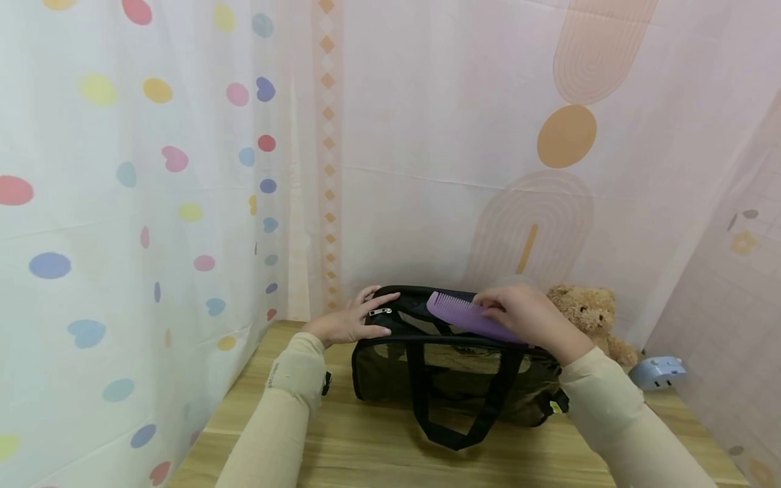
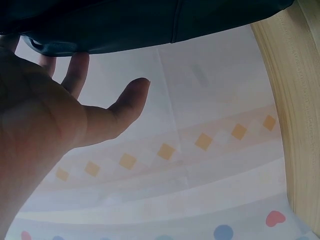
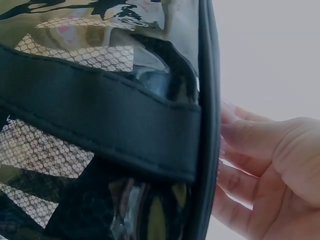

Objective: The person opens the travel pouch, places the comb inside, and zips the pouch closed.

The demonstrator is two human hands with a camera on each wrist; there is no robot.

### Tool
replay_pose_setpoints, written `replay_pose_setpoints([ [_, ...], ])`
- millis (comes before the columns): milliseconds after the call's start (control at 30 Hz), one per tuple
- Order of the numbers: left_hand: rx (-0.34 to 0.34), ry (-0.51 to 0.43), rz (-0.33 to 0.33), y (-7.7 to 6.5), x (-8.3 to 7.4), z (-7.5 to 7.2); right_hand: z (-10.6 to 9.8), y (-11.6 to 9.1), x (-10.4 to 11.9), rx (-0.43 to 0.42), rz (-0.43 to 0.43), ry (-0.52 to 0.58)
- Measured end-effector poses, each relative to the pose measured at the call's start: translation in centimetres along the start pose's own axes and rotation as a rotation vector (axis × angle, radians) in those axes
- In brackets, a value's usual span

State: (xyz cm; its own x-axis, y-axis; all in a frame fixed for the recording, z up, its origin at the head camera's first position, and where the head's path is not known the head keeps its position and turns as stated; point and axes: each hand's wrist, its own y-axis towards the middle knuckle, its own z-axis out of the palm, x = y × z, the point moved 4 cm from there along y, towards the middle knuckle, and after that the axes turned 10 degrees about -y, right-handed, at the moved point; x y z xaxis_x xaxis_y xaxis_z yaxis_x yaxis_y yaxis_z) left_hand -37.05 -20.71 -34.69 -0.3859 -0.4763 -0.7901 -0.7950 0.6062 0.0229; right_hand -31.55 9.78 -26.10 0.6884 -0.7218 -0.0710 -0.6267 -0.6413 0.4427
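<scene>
The comb (image 1: pixel 462 318) juts from the right hand's (image 1: pixel 529 316) pinch toward the spread-fingered left hand (image 1: pixel 348 322).

Purple plastic-looking comb (image 1: pixel 464 317), fine-toothed, pinched in the right hand (image 1: pixel 515 308), slanting over the bag's open top, teeth on the far side, left end higher; whether its lower end is inside is unclear. Black-trimmed rectangular bag (image 1: pixel 390 379) with see-through glossy panels, upright on the table (image 1: pixel 342 440), unzipped, silver zip pull (image 1: pixel 380 312) at left end, black strap handle (image 1: pixel 457 434) drooping down front, pale mesh visible through panel.
</scene>
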Motion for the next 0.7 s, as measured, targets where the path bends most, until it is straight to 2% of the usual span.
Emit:
replay_pose_setpoints([
  [200, -0.004, -0.004, 0.001, -0.1, -0.1, 0.0, 0.6, 0.9, 0.7, 0.105, 0.028, -0.078],
  [333, -0.001, -0.001, -0.001, -0.1, -0.1, 0.0, 0.9, 1.2, 1.2, 0.162, 0.036, -0.067],
  [700, -0.003, 0.019, 0.013, -0.1, -0.1, 0.0, 0.6, 1.7, 1.2, 0.171, 0.029, 0.035],
])
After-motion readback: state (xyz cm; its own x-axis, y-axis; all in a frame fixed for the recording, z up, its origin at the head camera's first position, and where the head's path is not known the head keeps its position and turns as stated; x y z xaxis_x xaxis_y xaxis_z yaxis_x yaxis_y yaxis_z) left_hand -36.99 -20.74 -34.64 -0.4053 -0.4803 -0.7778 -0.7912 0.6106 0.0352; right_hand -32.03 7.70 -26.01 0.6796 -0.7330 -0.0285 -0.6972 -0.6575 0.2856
